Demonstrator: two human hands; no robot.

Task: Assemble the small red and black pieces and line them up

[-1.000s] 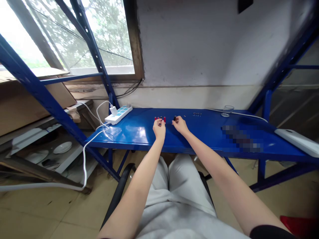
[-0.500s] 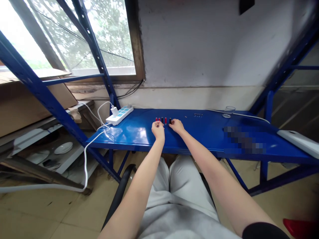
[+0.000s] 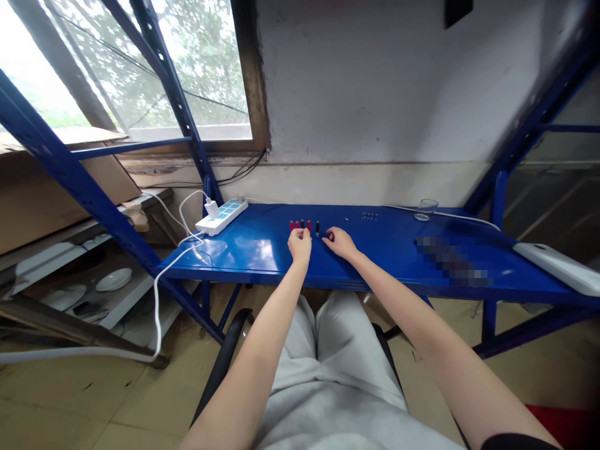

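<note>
A small black cylinder (image 3: 317, 227) is standing on the blue metal table (image 3: 234, 251), just left of the loosely parted right hand (image 3: 340, 242); whether the left hand (image 3: 300, 245) is gripping, I cannot tell.

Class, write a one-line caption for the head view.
Left hand and right hand by a row of small red and black cylinders on a blue table.

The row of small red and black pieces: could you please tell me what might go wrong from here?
The left hand is close in front of the row, so a slip might topple a piece. The right hand, beside the black piece at the row's right end, could nudge it.
</note>
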